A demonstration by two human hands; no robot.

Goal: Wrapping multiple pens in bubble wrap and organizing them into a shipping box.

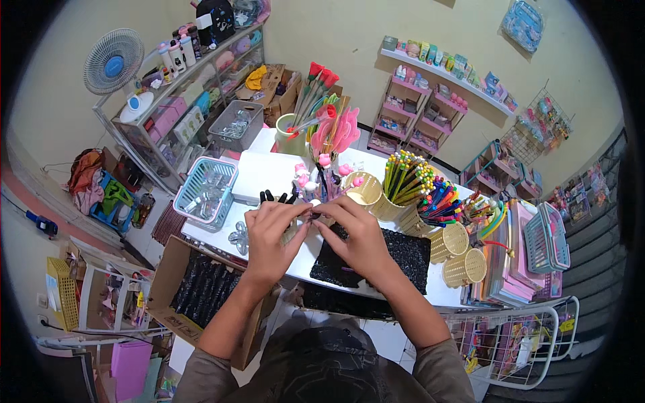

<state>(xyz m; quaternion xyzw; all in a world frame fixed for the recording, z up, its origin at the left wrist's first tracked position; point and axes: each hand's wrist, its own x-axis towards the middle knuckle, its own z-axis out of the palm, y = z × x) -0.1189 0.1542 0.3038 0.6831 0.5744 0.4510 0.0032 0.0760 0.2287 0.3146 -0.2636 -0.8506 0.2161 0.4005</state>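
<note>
My left hand point(272, 237) and my right hand point(357, 236) meet above the white table point(297, 272). Between their fingertips they pinch a small item with a round white top point(315, 202) and a dark part below; the fingers cover most of it. Beneath my right hand lies a black crinkled plastic sheet point(408, 259). Just beyond the fingers stand pens with pink and white figure toppers point(302, 180). Black pen-like sticks point(274, 196) rise behind my left hand, and a clear flower-shaped object point(239, 237) sits to its left.
A blue and pink plastic basket point(206, 194) stands at the table's left. Cream perforated cups point(363, 189), pencils point(405, 176) and coloured pens point(439, 202) line the right. Artificial roses point(322, 75) rise at the back. An open cardboard box point(166, 282) holds black plastic packs below left.
</note>
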